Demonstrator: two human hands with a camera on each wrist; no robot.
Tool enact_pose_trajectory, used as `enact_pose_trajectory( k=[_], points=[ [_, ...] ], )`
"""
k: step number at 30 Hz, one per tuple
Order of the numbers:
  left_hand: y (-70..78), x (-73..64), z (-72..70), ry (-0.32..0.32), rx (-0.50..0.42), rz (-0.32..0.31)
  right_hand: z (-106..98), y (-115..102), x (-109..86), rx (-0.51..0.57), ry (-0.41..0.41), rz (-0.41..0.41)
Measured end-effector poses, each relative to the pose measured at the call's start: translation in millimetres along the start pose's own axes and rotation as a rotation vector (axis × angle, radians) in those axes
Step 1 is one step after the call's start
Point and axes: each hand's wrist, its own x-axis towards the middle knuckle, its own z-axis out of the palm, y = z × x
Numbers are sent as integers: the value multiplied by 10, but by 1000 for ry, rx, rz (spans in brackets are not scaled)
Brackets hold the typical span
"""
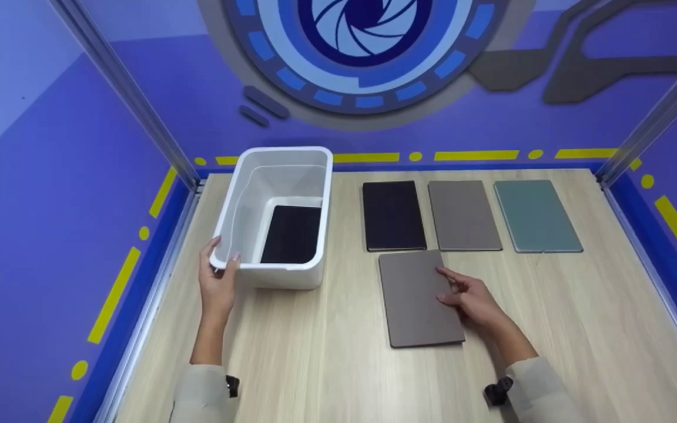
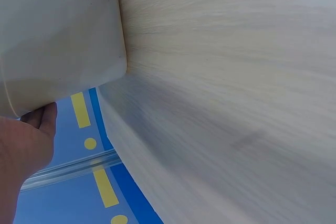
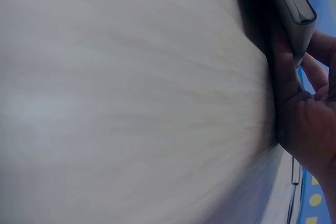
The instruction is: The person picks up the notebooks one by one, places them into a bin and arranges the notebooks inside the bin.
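My left hand [image 1: 216, 288] grips the near left corner of a white plastic bin [image 1: 280, 277], thumb and fingers over its rim. At the bottom of the bin lies a flat black notebook [image 1: 292, 235]. In the head view my right hand [image 1: 475, 299] pinches a grey-brown notebook [image 1: 415, 305] by its right edge. The right wrist view shows the hand's fingers [image 3: 286, 74] around the notebook's edge, close over the table, with the page block facing the camera. The left wrist view has the bin's outer wall [image 2: 58, 35] above the left hand [image 2: 31, 142].
Behind the held notebook, a black notebook [image 1: 394, 216], another grey-brown notebook [image 1: 465, 216] and a green notebook [image 1: 538, 216] lie in a row on the wooden table [image 1: 338, 376]. Blue walls [image 1: 109, 147] with metal frame posts enclose the table at the back and sides.
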Motion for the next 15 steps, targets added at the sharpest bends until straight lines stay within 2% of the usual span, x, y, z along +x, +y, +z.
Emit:
enact_pose_trajectory(
  k=[7, 15],
  points=[
    [-7, -13, 11, -1, 2, -10, 10, 21, 7, -4, 15, 14],
    [4, 0, 10, 10, -10, 3, -2, -20, 7, -21, 1, -18]
  ],
)
